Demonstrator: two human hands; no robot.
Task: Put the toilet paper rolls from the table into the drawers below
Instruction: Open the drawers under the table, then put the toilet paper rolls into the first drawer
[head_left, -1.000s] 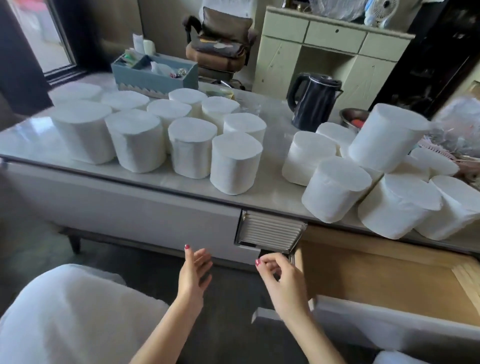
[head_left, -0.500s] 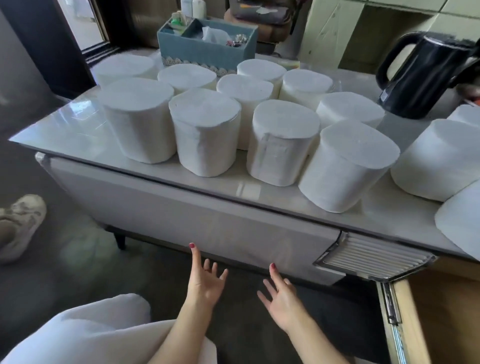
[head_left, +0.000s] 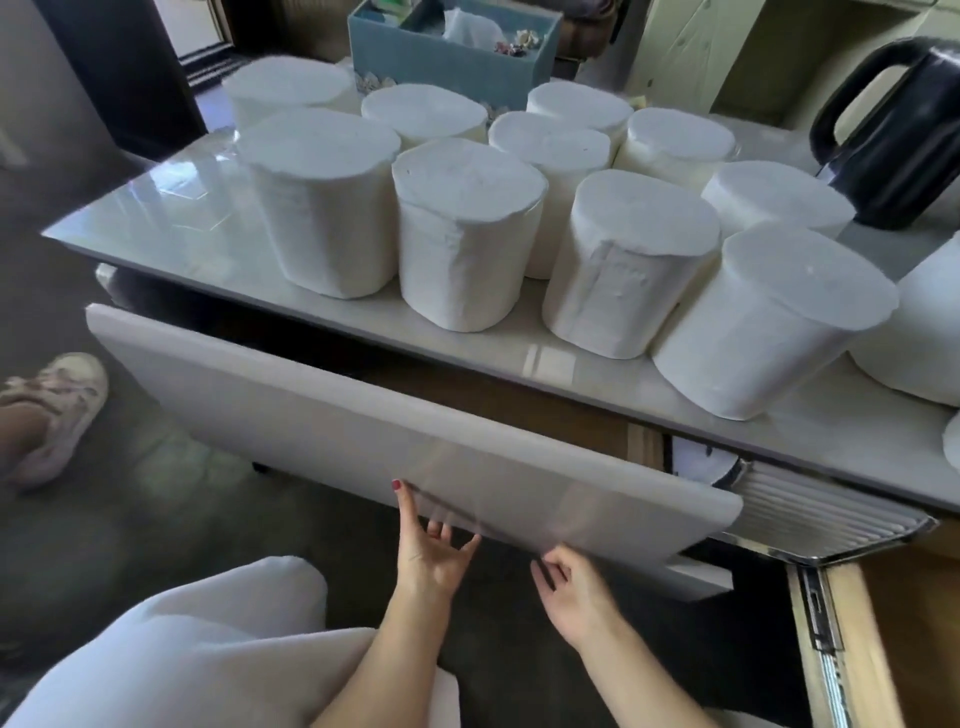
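Note:
Several white toilet paper rolls (head_left: 462, 234) stand upright in a cluster on the glossy grey table (head_left: 156, 208). Below them the left drawer (head_left: 363, 431) is pulled partly out, its pale front panel blurred, with a dark gap and wooden inside showing behind it. My left hand (head_left: 431, 540) grips the panel's lower edge, thumb on the face and fingers behind. My right hand (head_left: 566, 577) hooks its curled fingers under the same edge, a little to the right. The right drawer (head_left: 893, 623) stands open, showing wood and a metal slide rail.
A black kettle (head_left: 904, 140) stands at the table's back right, a blue organiser box (head_left: 441, 57) behind the rolls. A ribbed chrome piece (head_left: 821, 514) sits between the two drawers. My white-clad knee (head_left: 208, 649) is at the lower left. Another person's shoe (head_left: 52, 410) rests on the floor at left.
My hands left the right drawer, moved left with open fingers, and now hold the left drawer's front. That drawer has slid out from shut. The view shifted left and closer.

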